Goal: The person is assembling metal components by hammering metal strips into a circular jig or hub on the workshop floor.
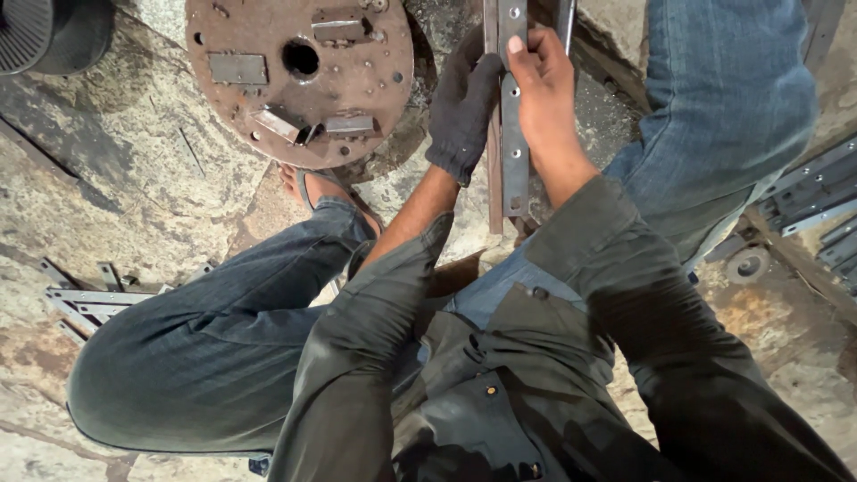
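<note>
gloved left hand [461, 107] fingers curled on bar edge | bare right hand [540, 85] fingers pinching drilled steel flat bar [513, 134] | bar upright, held; rusty round plate [299, 76] untouched

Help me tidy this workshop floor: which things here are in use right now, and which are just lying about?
In use:
- flat metal bar with holes, gripped by the bare right hand
- gloved left hand, steadying it

Lying about:
- rusty round plate, top
- metal strips, left
- stacked bars, right
- small washer
</note>
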